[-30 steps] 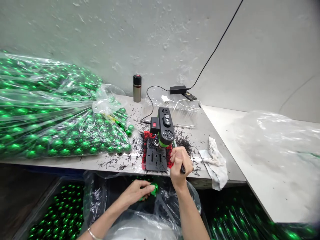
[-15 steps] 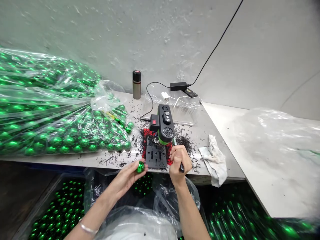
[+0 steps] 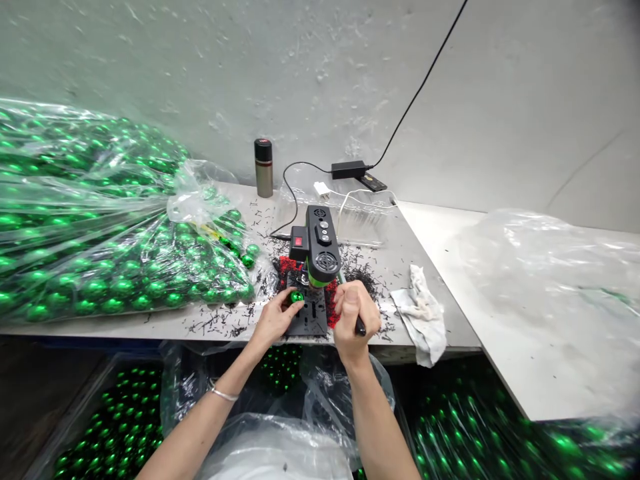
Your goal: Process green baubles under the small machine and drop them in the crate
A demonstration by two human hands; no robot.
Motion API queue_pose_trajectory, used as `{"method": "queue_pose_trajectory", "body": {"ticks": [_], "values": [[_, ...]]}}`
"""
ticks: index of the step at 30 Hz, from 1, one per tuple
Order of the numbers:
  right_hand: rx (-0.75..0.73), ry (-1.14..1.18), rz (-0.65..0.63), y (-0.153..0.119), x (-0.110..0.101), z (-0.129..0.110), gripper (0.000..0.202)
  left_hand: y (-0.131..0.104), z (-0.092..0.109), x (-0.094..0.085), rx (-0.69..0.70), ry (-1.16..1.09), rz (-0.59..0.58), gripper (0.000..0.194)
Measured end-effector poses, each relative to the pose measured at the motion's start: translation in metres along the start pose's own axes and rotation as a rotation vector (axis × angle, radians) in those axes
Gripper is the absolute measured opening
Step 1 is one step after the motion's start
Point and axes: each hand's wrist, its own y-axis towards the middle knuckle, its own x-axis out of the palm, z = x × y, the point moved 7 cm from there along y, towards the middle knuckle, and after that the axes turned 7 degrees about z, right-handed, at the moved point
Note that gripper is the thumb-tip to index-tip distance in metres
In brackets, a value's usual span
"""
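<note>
Between the fingers of my left hand (image 3: 276,319) is a shiny green ball (image 3: 297,296), held over the slotted dark base plate (image 3: 314,319) of a small black press-like machine (image 3: 323,243). The ball is just in front of the machine's head, at its left. My right hand (image 3: 357,317) is wrapped round the black-ended lever handle (image 3: 360,326) on the machine's right side. Under the plate lies a red piece (image 3: 332,301), partly hidden, with small black bits scattered over and around it.
A large clear bag of green balls (image 3: 115,267) fills the table's left. Behind stand a bottle (image 3: 263,168), a power adapter (image 3: 349,169) and a white plug (image 3: 322,191). A crumpled cloth (image 3: 420,313) lies right, overhanging the front edge. More green balls (image 3: 125,413) sit below the table.
My left hand has moved forward and right, carrying the green ball from the table's front edge to over the base plate. My right hand stays on the lever handle. The view has shifted slightly.
</note>
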Motion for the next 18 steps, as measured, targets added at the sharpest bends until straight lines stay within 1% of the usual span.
{"method": "queue_pose_trajectory", "body": {"ticks": [3, 5, 7, 12, 16, 18], "values": [[-0.001, -0.016, -0.005, -0.002, -0.001, 0.0, 0.033, -0.003, 0.009, 0.004, 0.152, 0.22, -0.031, 0.046], [0.009, -0.036, -0.011, -0.002, -0.001, 0.0, 0.032, -0.006, 0.016, 0.006, 0.275, 0.305, -0.031, 0.041], [0.011, -0.049, -0.014, -0.003, -0.001, 0.0, 0.032, -0.008, 0.02, 0.008, 0.366, 0.352, -0.018, 0.039], [-0.008, -0.041, -0.017, -0.005, -0.001, 0.0, 0.032, -0.009, 0.018, 0.011, 0.442, 0.373, 0.035, 0.036], [-0.02, -0.042, -0.028, -0.007, -0.001, 0.001, 0.032, -0.011, 0.02, 0.015, 0.49, 0.384, 0.049, 0.036], [-0.016, -0.043, -0.028, -0.008, -0.001, 0.001, 0.032, -0.012, 0.019, 0.017, 0.493, 0.413, 0.054, 0.035]]}}
